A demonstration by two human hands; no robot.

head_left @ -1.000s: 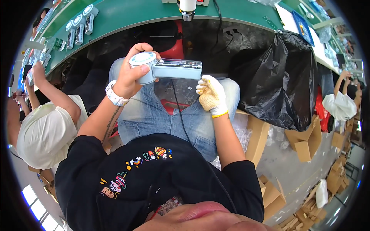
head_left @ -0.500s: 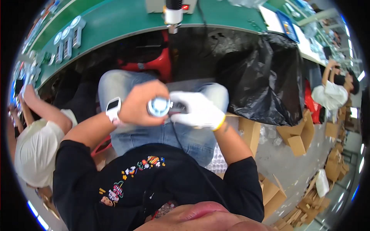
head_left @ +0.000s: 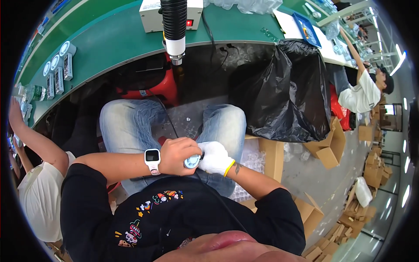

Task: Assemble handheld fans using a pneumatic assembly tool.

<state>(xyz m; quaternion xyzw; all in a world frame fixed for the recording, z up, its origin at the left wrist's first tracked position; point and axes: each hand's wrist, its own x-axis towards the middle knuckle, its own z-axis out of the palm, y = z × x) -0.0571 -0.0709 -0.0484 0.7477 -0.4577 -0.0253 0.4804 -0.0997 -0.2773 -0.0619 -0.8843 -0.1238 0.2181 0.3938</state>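
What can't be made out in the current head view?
All in the head view:
Light-blue device: mostly hidden by the left hand and gloved right hand.
Pale box: partly covered by the black hose, cut off by the top edge.
Black bag: its plastic hides any contents.

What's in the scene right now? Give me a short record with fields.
Left hand: bare, closed around a pale blue device
Right hand: white-gloved, up against the device; fingers mostly hidden
Bench: green; three similar devices on its left part, pale box further right
Right side: black bag, open carton beside it
Co-workers: one left, one right
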